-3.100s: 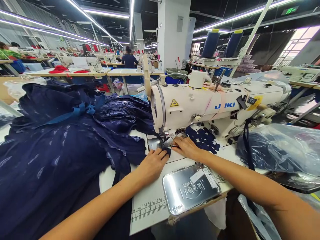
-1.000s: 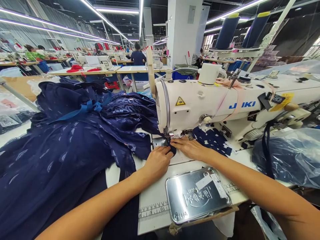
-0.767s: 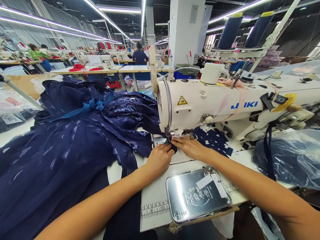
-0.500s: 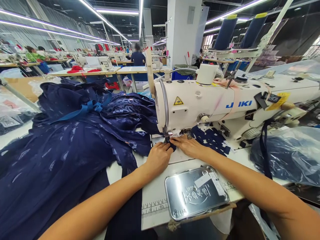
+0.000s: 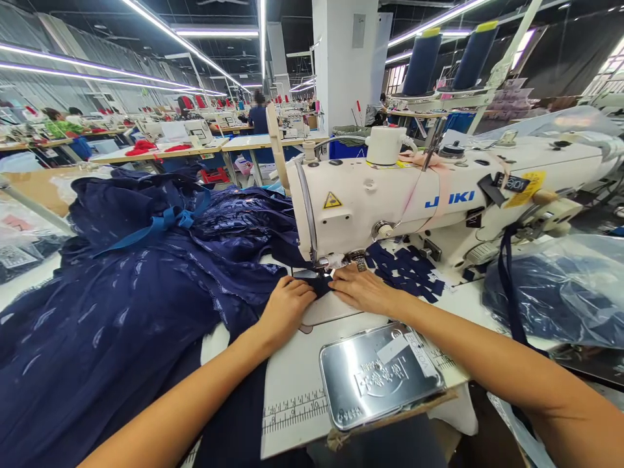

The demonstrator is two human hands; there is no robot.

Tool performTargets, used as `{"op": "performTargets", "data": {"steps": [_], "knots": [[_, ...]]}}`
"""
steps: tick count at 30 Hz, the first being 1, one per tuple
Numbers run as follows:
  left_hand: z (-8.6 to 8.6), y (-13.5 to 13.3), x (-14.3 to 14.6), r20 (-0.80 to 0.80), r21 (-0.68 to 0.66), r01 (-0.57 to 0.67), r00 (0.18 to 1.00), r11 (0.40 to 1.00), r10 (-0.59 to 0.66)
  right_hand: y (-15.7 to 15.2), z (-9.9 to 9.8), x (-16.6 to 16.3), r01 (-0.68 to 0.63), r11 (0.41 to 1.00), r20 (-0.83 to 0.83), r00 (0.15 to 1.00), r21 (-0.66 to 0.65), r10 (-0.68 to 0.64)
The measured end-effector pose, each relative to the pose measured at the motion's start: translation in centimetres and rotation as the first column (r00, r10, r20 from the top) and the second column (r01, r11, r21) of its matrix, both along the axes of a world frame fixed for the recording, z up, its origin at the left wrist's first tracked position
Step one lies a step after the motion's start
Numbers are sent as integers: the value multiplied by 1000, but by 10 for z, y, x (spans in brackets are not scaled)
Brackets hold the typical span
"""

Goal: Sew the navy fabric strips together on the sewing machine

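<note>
A white sewing machine (image 5: 361, 201) stands in front of me, its needle area low at its left end. Just in front of the presser foot lies a small stretch of navy fabric (image 5: 322, 285). My left hand (image 5: 287, 305) has its fingers closed on the left side of this fabric. From the right, my right hand (image 5: 363, 289) pinches the other side, close under the machine head; its fingertips are partly hidden. A large heap of navy garments (image 5: 160, 279) with a blue tie (image 5: 160, 224) spreads left of the machine.
Small navy fabric pieces (image 5: 404, 270) lie under the machine arm. A shiny metal tin lid (image 5: 380, 377) rests at the table's front edge near a printed ruler (image 5: 295, 413). A clear plastic bag (image 5: 560, 292) sits right; thread cones (image 5: 422, 62) stand behind.
My left hand has moved left, away from the needle and from my right hand, so more fabric shows between them. My right hand stays near the presser foot. The view has shifted slightly.
</note>
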State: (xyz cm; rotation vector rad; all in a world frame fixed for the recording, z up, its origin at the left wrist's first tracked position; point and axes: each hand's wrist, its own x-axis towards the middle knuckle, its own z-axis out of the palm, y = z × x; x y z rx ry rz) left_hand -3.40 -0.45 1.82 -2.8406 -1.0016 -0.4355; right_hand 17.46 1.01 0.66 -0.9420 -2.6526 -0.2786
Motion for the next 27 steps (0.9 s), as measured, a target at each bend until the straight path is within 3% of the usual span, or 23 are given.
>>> {"op": "performTargets", "data": {"steps": [4,9,17,23,27], "knots": [[4,5,-4,37,-48,-57,998,997,58,0,-9,-7,4,999,-57,998,34,-2],[1,3,7,-26,-68,-100,995,993,99,4,-15,-9,5,1000,-161,987,22,-2],[-1,3,7,32,-204,-136,989,969,146,2,-10,7,-189,978,-271,949,-92,158],[-1,5,6,40,-217,-91,994,972,102,0,-6,10,-210,977,-172,964,-37,201],[-1,1,5,13,-155,-64,998,986,66,-2,-2,7,-190,982,-92,977,17,190]]}}
